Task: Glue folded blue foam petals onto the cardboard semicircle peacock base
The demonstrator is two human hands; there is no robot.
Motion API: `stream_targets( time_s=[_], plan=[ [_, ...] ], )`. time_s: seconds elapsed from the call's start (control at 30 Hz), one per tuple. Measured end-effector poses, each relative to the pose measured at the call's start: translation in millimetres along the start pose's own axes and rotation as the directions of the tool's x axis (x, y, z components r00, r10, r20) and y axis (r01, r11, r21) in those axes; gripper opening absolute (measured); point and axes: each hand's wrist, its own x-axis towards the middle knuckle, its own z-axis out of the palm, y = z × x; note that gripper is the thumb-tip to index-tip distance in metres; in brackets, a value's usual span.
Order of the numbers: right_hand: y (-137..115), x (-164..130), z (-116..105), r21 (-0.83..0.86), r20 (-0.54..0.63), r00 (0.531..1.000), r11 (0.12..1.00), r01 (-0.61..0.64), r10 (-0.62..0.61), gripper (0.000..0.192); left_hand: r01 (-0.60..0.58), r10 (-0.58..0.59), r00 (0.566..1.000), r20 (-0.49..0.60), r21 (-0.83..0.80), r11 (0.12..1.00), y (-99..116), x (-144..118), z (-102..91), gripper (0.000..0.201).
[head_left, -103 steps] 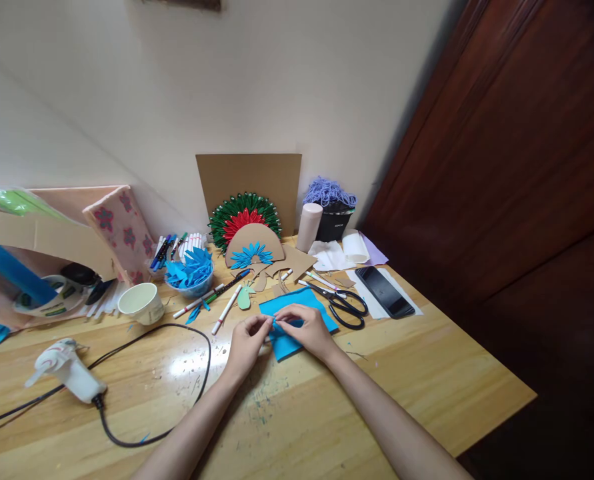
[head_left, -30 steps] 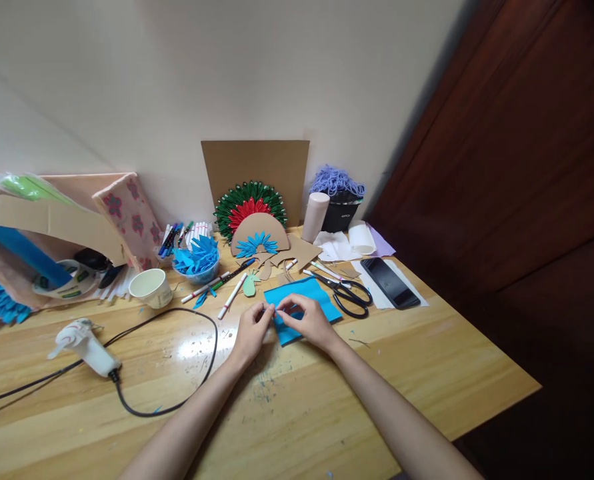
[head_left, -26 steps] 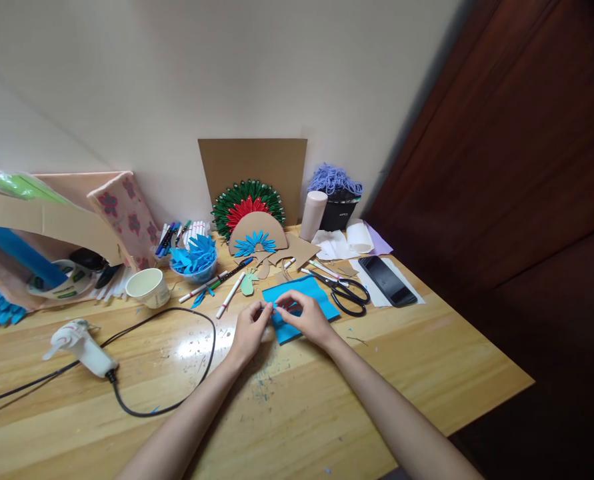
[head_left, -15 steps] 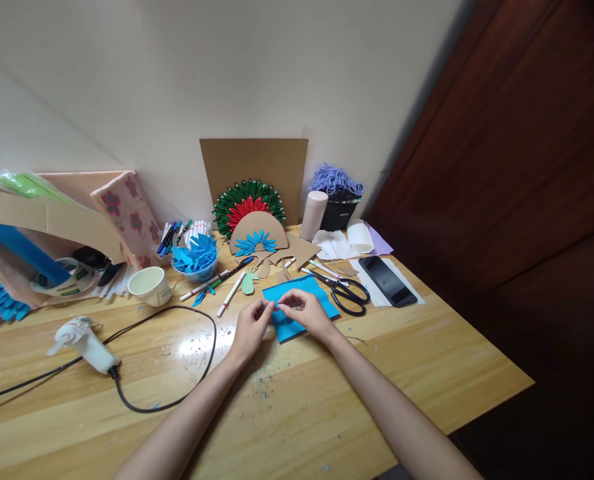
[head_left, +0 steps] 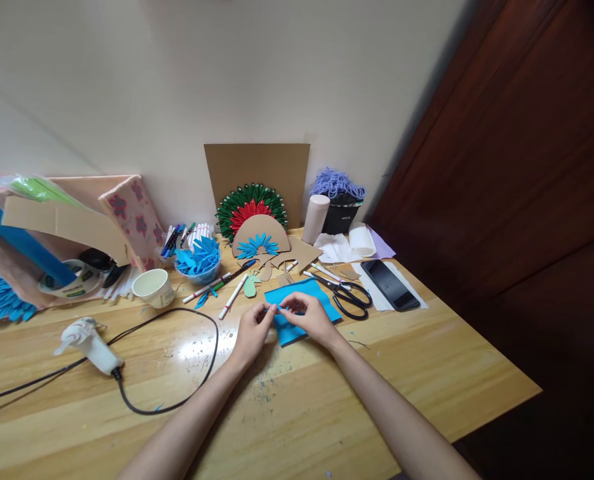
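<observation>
Both hands, left hand (head_left: pixel 251 330) and right hand (head_left: pixel 307 319), pinch a small blue paper piece (head_left: pixel 275 309) mid-fold; scissors (head_left: pixel 349 298) lie at three o'clock.

Wooden table (head_left: pixel 377 373), blue paper sheet (head_left: pixel 321 301), scissors (head_left: pixel 349 297), phone (head_left: pixel 391 285), glue gun (head_left: pixel 89 340)

L hand (head_left: pixel 253 331) & R hand (head_left: pixel 311 319) barely shifted; fingertips now meet tighter over small blue strip (head_left: pixel 278 309).
</observation>
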Motion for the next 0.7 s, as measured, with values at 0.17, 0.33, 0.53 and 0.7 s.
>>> stream_targets(
  time_s=[0.17,0.33,0.53,0.7],
  plan=[
    [-0.2,0.6,-0.8,-0.023,-0.011,1.000,1.000,0.013,-0.013,0.012,-0.012,0.012,1.000,-0.004,-0.011,1.000,1.6,0.0,0.1,0.030],
    [0.2,0.6,-0.7,-0.034,-0.015,1.000,0.999,0.027,-0.027,0.010,-0.013,0.013,1.000,-0.011,-0.023,1.000,0.7,0.5,-0.2,0.028],
    [-1.7,-1.0,-0.5,-0.058,-0.023,0.999,0.998,0.039,-0.040,0.012,-0.022,0.022,1.000,0.009,-0.046,0.999,-0.1,-0.1,-0.8,0.026],
    [-1.9,-1.6,0.1,-0.106,-0.049,0.997,0.993,0.049,-0.054,0.010,0.014,-0.013,1.000,0.014,-0.065,0.998,-2.4,0.5,-0.7,0.025]
  ],
)
